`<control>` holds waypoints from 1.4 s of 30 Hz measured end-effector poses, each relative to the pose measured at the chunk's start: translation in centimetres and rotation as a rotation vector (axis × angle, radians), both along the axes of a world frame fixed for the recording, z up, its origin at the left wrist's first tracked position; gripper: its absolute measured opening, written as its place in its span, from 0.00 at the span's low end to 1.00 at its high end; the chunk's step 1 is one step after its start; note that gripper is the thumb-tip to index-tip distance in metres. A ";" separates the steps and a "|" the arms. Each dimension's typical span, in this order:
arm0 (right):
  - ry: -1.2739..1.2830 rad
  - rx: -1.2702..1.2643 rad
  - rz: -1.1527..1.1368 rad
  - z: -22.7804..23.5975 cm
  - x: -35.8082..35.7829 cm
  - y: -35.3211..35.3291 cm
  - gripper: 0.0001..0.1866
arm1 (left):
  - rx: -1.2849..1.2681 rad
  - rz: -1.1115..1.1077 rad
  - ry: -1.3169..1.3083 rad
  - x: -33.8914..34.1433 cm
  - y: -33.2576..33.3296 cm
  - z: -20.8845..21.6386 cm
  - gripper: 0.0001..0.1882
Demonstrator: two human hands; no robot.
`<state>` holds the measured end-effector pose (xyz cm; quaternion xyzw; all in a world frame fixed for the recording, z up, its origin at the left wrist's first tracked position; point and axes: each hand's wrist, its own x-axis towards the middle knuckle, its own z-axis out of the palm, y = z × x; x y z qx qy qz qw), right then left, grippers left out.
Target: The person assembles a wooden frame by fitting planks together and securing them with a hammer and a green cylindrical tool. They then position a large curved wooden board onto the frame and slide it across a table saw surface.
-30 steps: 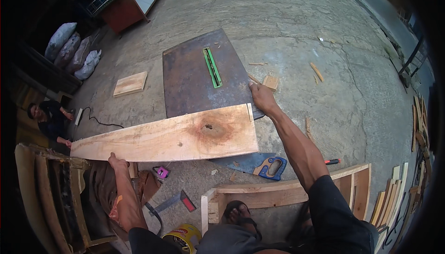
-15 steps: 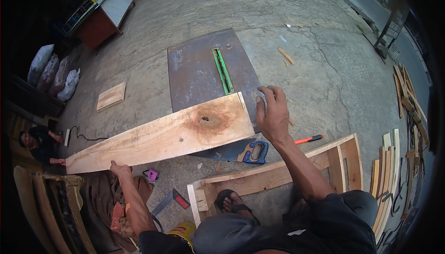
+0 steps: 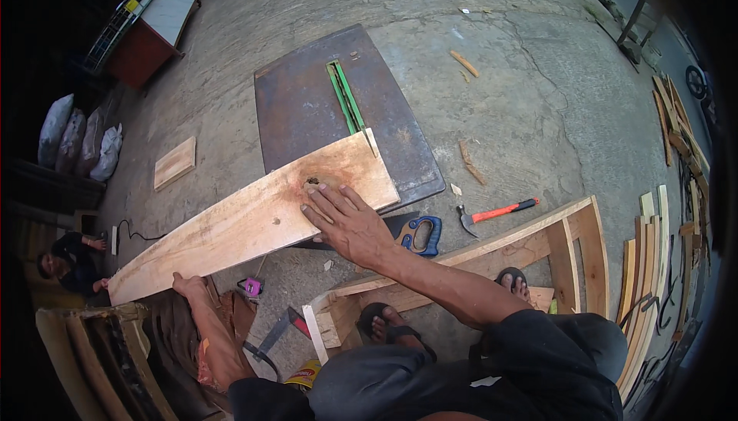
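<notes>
My right hand [image 3: 346, 221] lies flat, fingers spread, on the top face of the long pale wooden plank with a dark reddish knot [image 3: 254, 217], palm pressing just beside that knot, clamped on nothing, only bearing down; my left hand [image 3: 187, 284] grips the plank's near lower edge, fingers curled under it as far as I can see; the plank runs slantwise from lower left to upper right, its far end resting on the rusty dark metal saw table [image 3: 307, 113], its squared end just short of the green slot insert [image 3: 344, 96] that runs along the table's middle; I judge the plank is placed on the table and lined up near the slot, but no cut shows in it, its faces whole, so the sawing itself is all left to do; I cannot tell whether a blade stands up in the slot; beside the table on the grey concrete floor [image 3: 523, 98] lie a blue-handled hand saw [image 3: 419, 234] and a claw hammer with a red and black handle [image 3: 492, 212]; nearer my sandalled feet stands an open frame of pale timber [image 3: 538, 244]; a small wooden offcut board [image 3: 174, 163] lies well apart to the left; another person [image 3: 69, 263] crouches at the far left edge
</notes>
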<state>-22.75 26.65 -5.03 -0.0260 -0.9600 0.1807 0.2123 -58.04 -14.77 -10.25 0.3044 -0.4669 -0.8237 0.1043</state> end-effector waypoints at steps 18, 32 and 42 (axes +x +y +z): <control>0.043 0.015 0.017 -0.5 -0.9 0.0 0.30 | 0.028 -0.006 -0.031 -0.3 -1.8 -0.9 0.29; -0.045 0.010 -0.002 -0.5 -1.8 0.5 0.32 | 0.057 -0.001 -0.036 -1.6 -1.5 -1.6 0.30; 0.041 -0.059 0.020 -0.5 -2.2 0.4 0.30 | 0.015 -0.015 -0.024 -1.8 -1.8 -0.8 0.30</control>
